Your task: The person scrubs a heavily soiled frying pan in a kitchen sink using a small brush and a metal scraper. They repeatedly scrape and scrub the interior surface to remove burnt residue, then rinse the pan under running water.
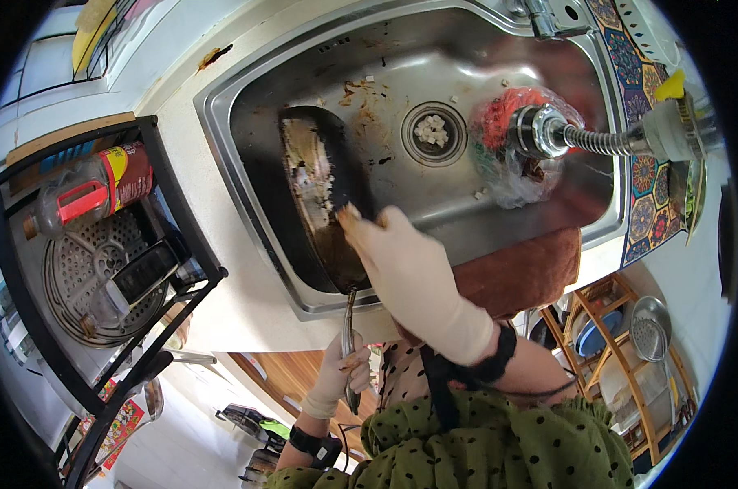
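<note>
In a white glove, my left hand grips the metal handle of a blackened pan, which is tilted inside the stainless steel sink. The pan's inner face carries soapy-looking, light and brown patches. My right hand, also gloved, reaches over the pan with fingers bent around a small brownish thing, blurred and mostly hidden, at the pan's inner surface. Pale bits lie in the drain, and brown residue is spread over the sink floor.
A clear plastic bag with red contents lies in the sink's right part, under the faucet's sprayer head. A brown cloth hangs over the front rim. At left stands a black metal rack with a plastic bottle.
</note>
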Available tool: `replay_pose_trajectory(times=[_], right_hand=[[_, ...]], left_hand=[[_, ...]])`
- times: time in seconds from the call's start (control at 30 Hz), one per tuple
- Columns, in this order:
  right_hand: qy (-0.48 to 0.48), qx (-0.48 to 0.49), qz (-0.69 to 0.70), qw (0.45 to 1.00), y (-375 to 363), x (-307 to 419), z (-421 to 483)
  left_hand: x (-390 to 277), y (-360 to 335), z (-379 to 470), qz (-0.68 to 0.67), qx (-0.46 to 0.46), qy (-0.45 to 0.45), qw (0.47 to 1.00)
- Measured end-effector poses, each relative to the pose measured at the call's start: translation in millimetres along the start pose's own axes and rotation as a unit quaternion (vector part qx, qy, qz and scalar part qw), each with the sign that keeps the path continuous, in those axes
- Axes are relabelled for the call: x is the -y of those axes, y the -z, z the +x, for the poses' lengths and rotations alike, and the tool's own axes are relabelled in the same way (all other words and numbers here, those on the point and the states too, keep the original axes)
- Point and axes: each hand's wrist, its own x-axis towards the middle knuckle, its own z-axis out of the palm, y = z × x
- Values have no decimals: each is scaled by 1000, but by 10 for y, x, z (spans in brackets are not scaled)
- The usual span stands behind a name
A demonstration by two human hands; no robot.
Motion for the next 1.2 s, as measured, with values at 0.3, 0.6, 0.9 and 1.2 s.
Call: replay_pose_trajectory(times=[0.3,0.6,0.9,1.2], right_hand=[[-53,-64,-15,996,139,21,71],[-26,-152,28,988,253,-97,256],[-8,-166,46,985,185,-237,49],[-40,-127,75,988,45,-277,-223]], left_hand=[[-10,-103,95,130,-47,-18,990],[-29,-109,129,141,-46,-14,989],[8,-68,125,98,-22,-14,995],[-6,-95,121,109,-44,1,993]])
